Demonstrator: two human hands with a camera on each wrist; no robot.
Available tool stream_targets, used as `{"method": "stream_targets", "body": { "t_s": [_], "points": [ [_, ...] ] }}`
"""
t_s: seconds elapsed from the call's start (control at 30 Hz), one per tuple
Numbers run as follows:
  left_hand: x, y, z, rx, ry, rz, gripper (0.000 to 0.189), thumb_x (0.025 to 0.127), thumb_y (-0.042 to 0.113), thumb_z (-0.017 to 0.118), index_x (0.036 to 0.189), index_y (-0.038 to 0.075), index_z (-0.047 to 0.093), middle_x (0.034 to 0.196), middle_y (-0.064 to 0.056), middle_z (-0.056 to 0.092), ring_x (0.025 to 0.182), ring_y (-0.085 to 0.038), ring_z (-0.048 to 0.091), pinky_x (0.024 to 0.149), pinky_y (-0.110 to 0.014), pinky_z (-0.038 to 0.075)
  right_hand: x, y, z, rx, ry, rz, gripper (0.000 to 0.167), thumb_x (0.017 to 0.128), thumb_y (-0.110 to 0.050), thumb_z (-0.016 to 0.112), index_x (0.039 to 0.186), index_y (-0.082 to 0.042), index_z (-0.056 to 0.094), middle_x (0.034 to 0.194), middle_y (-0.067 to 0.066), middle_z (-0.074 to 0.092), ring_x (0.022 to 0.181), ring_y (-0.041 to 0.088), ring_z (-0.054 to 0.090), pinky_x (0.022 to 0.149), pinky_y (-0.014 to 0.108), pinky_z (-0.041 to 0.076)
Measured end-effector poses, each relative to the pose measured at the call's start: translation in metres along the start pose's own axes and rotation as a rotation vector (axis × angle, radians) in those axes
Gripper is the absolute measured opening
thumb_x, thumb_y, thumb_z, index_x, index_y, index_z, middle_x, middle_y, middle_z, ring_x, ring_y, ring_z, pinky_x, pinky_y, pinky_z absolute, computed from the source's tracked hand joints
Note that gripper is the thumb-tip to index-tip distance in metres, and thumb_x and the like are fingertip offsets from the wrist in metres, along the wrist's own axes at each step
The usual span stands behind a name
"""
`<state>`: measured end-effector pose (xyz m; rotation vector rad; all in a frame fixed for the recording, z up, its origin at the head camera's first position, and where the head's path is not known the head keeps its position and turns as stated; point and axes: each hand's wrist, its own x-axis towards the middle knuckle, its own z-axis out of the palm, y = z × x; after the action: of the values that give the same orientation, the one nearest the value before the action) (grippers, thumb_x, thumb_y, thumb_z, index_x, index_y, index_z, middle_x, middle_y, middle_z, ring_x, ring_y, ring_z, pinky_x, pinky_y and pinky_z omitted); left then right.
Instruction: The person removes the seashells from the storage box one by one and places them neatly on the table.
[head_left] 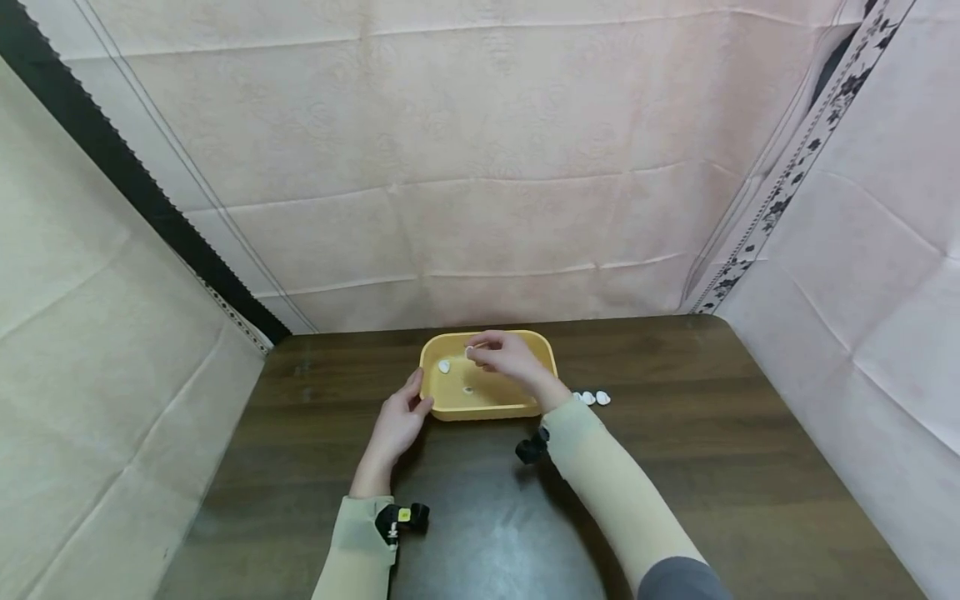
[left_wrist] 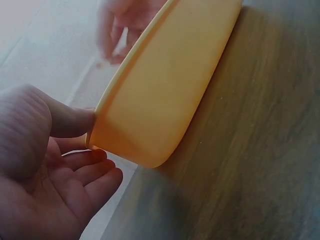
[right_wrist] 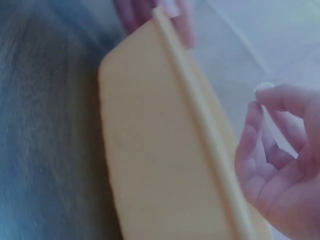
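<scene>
A shallow yellow plastic tray [head_left: 483, 412] with rounded corners lies toward the far side of the table. At its left side, my left hand [head_left: 397, 425] grips the rim between thumb and fingers, which the left wrist view shows close up on the tray wall [left_wrist: 160, 85]. Above the tray, my right hand [head_left: 506, 354] pinches a small white shell-like piece [head_left: 468, 352] between thumb and fingertips. That white piece [right_wrist: 264, 87] is partly hidden by the fingers in the right wrist view. Inside the tray lie a white piece [head_left: 444, 367] and a smaller one [head_left: 468, 390].
Several similar white pieces [head_left: 602, 398] lie in a row on the brown wooden table [head_left: 712, 467], just right of the tray; the right forearm partly hides them. Pale cloth walls [head_left: 480, 208] stand behind the table and along both sides.
</scene>
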<state>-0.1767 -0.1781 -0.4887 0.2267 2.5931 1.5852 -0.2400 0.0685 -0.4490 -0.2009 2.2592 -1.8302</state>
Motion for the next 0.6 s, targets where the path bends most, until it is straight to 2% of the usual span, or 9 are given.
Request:
{"method": "stream_targets", "body": {
  "t_s": [0.1, 0.23, 0.3, 0.37, 0.5, 0.6],
  "points": [
    [0.000, -0.001, 0.001, 0.001, 0.004, 0.005, 0.064, 0.110, 0.011, 0.059, 0.166, 0.002, 0.030, 0.173, -0.018, 0.028, 0.160, -0.031, 0.027, 0.129, -0.051, 0.023, -0.011, -0.002, -0.015, 0.090, -0.017, -0.003, 0.031, 0.101, -0.021, 0.078, 0.126, -0.004, 0.075, 0.113, 0.012, 0.075, 0.115, 0.044, 0.068, 0.105, 0.055, 0.055],
    [0.001, -0.001, 0.001, 0.002, 0.007, 0.006, 0.063, 0.110, 0.010, 0.059, 0.166, 0.002, 0.031, 0.173, -0.018, 0.028, 0.159, -0.031, 0.027, 0.129, -0.051, 0.024, -0.030, 0.003, -0.038, 0.218, 0.019, -0.033, 0.039, 0.102, -0.019, 0.076, 0.133, 0.003, 0.069, 0.111, 0.011, 0.075, 0.103, 0.035, 0.070, 0.092, 0.039, 0.061],
    [0.001, -0.001, 0.001, 0.004, 0.008, 0.006, 0.063, 0.110, 0.010, 0.059, 0.166, 0.002, 0.031, 0.173, -0.018, 0.029, 0.159, -0.031, 0.028, 0.128, -0.051, 0.024, -0.041, 0.007, -0.050, 0.300, 0.053, -0.047, 0.040, 0.103, -0.017, 0.074, 0.134, 0.007, 0.065, 0.107, 0.008, 0.073, 0.094, 0.024, 0.067, 0.082, 0.030, 0.060],
    [0.001, -0.001, 0.001, 0.003, 0.010, 0.007, 0.063, 0.110, 0.010, 0.060, 0.166, 0.002, 0.032, 0.173, -0.018, 0.029, 0.159, -0.032, 0.028, 0.128, -0.051, 0.024, -0.052, 0.012, -0.064, 0.375, 0.090, -0.054, 0.033, 0.103, -0.015, 0.073, 0.130, 0.003, 0.067, 0.103, 0.003, 0.072, 0.087, 0.016, 0.065, 0.077, 0.026, 0.058],
    [0.001, -0.001, 0.001, -0.004, 0.014, 0.004, 0.063, 0.110, 0.010, 0.060, 0.166, 0.002, 0.032, 0.173, -0.018, 0.029, 0.159, -0.032, 0.028, 0.128, -0.051, 0.024, -0.075, 0.026, -0.094, 0.449, 0.182, -0.074, 0.011, 0.104, -0.012, 0.071, 0.115, -0.012, 0.074, 0.099, -0.003, 0.074, 0.084, 0.012, 0.066, 0.078, 0.025, 0.059],
    [0.001, -0.001, 0.001, -0.012, 0.012, -0.005, 0.063, 0.110, 0.011, 0.059, 0.166, 0.003, 0.031, 0.173, -0.018, 0.028, 0.159, -0.031, 0.028, 0.128, -0.051, 0.024, -0.093, 0.039, -0.116, 0.506, 0.242, -0.091, 0.015, 0.106, -0.010, 0.067, 0.108, -0.020, 0.078, 0.097, -0.005, 0.075, 0.083, 0.011, 0.067, 0.078, 0.024, 0.058]
  ]
}}
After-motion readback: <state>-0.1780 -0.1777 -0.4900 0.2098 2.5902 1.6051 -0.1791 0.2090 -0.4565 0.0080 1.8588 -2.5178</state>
